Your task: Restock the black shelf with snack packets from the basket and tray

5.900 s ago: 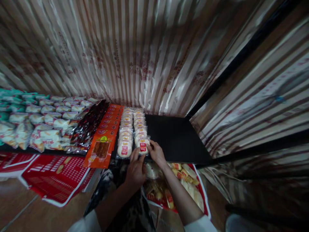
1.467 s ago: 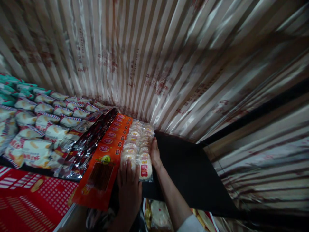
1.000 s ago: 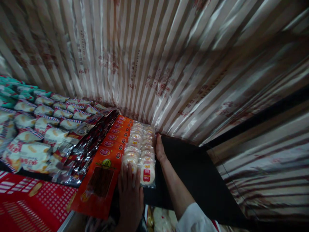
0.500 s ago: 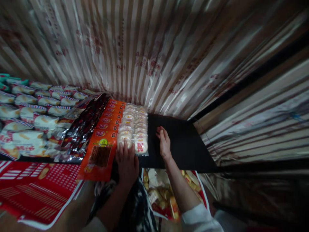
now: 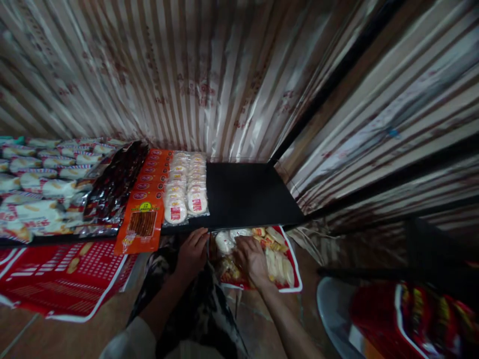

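Observation:
My left hand (image 5: 192,252) is at the front edge of the black shelf (image 5: 247,194), fingers stretched out and nothing in them. My right hand (image 5: 251,258) reaches down into a red basket with a white rim (image 5: 298,279), below the shelf. Its fingers are apart over the packets there, their tips partly hidden. Round white packaged cakes (image 5: 224,243) lie beside those fingers, with long pale packaged snacks (image 5: 279,267) to their right. On the shelf, two rows of white round packaged cakes (image 5: 197,202) overlap one another, running from front to back.
Left of the cakes lie orange snack packs (image 5: 144,219), dark shiny packets (image 5: 116,184) and many white bread packets (image 5: 45,212). A red basket (image 5: 93,279) stands below at left. A dark post (image 5: 322,99) rises at right. More packets fill a red container (image 5: 419,319) at lower right.
My right hand has gone from above the shelf down into the basket. My left hand has come off the front cake to the shelf edge. The view has shifted right.

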`<state>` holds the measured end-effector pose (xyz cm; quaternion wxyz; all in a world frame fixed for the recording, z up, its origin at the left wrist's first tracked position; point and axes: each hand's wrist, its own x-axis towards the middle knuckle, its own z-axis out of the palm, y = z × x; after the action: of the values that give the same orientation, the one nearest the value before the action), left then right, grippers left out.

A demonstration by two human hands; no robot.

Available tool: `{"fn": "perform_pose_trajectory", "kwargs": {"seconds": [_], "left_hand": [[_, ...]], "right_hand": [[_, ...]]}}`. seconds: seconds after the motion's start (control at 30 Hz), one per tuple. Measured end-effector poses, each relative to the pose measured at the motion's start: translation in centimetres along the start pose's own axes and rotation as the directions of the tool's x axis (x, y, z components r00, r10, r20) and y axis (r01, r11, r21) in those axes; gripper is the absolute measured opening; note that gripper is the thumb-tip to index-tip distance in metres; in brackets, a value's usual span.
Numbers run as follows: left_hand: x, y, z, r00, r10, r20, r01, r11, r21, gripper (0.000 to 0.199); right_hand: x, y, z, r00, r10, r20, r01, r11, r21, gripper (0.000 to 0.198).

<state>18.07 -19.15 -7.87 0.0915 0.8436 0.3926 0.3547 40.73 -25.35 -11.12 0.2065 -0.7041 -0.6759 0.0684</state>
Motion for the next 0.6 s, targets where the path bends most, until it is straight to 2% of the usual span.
{"fn": "perform_pose_trajectory", "kwargs": {"seconds": [0.1,0.17,0.27,0.43,0.6], "left_hand": [[-0.3,1.3,0.1,0.980,-0.052,0.190,0.042,0.998,0.054,0.031],[-0.4,1.8,0.0,0.959,-0.089,0.269,0.064,0.993,0.099,0.028],[-0.3,1.8,-0.3,0.950,-0.106,0.294,0.079,0.991,0.103,0.027],[-0.2,1.7,-0.3,0.941,-0.131,0.312,0.099,0.988,0.118,0.027],[0.0,2.0,-0.3,0.940,-0.130,0.315,0.099,0.989,0.112,0.026]], "right_hand": [[0.3,-1.0,0.9,0.999,0.049,0.003,-0.047,0.983,-0.178,0.039],[0.4,-1.2,1.3,0.997,0.081,-0.002,-0.080,0.973,-0.215,0.035],[0.4,-1.0,1.3,0.998,0.064,-0.026,-0.068,0.980,-0.187,0.028],[0.0,-0.5,0.4,0.997,0.006,-0.074,-0.011,0.997,-0.076,0.030],[-0.6,-0.8,-1.6,0.983,0.074,-0.171,-0.068,0.997,0.036,0.033]]}}
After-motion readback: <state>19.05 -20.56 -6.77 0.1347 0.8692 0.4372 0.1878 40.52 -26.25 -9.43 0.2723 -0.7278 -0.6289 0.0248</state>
